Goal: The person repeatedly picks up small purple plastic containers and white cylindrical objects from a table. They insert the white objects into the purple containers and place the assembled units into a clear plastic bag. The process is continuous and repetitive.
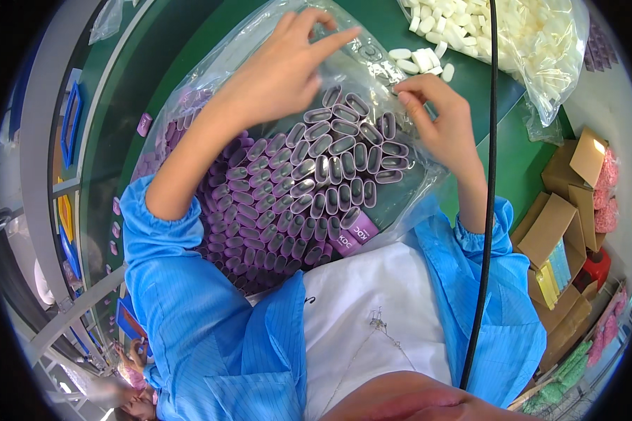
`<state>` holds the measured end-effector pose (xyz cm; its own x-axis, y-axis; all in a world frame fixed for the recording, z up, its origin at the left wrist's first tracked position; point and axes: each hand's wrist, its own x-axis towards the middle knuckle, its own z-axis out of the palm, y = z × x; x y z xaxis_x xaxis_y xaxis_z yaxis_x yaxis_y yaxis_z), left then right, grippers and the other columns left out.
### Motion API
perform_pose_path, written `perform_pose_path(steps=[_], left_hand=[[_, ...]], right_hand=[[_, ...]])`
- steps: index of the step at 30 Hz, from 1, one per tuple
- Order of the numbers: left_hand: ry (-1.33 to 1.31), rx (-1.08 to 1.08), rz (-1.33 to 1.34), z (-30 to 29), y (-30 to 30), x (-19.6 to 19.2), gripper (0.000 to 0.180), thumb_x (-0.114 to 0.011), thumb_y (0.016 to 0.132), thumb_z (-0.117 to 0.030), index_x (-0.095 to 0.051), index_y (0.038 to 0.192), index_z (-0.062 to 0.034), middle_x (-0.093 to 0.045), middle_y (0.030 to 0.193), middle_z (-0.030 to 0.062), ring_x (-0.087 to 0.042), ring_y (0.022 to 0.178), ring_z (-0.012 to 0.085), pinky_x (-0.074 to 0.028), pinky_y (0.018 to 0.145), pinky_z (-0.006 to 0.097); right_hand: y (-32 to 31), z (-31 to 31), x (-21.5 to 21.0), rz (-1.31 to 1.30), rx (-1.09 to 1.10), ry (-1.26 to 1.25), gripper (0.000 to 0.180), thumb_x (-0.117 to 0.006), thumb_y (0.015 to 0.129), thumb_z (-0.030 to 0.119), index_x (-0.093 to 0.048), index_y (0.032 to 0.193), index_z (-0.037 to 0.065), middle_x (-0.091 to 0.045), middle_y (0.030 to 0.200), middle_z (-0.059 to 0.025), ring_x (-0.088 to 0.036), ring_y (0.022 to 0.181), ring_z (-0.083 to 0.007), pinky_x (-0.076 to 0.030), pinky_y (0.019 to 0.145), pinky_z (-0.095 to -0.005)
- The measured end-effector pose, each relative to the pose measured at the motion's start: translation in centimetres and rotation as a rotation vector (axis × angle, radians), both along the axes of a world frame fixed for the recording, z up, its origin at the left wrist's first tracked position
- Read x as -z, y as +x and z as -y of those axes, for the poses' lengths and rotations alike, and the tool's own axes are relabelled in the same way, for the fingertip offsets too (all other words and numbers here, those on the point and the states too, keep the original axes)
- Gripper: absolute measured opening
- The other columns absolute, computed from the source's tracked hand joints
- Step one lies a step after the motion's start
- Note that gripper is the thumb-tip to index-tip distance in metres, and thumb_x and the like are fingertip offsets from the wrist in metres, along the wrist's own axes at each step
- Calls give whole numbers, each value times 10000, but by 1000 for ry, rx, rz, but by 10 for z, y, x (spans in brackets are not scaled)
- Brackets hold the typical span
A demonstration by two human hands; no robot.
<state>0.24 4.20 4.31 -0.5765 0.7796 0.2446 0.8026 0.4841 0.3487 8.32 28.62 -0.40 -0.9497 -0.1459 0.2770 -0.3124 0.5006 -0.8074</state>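
Note:
Many purple oval, hollow cases [343, 144] stand packed in front of me, their open ends facing up. A clear plastic bag [203, 67] lies around and beyond them. My left hand [281, 70] hovers over the far part of the bag, slightly blurred, its fingers apart and nothing seen in them. At the right side of the cases, my right hand [439, 116] has thumb and forefinger pinched together at the bag's edge. Two printed purple cases [354, 233] lie on their sides at the near right of the group.
Beyond my right hand, a clear bag of white oval pieces [477, 28] lies on the green table [502, 154], with several loose pieces [421, 59] beside it. Opened cardboard boxes [555, 224] stand at right. A black cable [489, 210] hangs across the view. Another person [137, 365] sits at lower left.

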Motion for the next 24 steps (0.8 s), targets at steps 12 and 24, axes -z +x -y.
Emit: perform_pose_path(steps=[12, 24], left_hand=[[87, 256, -101, -48, 24, 1, 215, -665, 672, -23, -740, 866, -80, -503, 1324, 115, -442, 1217, 359, -418, 1004, 436], [-70, 286, -37, -58, 11, 22, 416, -825, 618, -145, -748, 1012, -253, -355, 1442, 165, -276, 1364, 401, -353, 1099, 500]], right_hand=[[-70, -23, 7, -307, 7, 446, 185, -650, 786, 51, -670, 969, 33, -647, 935, -121, -599, 902, -307, -501, 780, -374], [-100, -26, 13, -292, -129, 534, 264, -621, 739, -9, -641, 1001, 14, -627, 959, -139, -563, 921, -329, -484, 801, -405]])
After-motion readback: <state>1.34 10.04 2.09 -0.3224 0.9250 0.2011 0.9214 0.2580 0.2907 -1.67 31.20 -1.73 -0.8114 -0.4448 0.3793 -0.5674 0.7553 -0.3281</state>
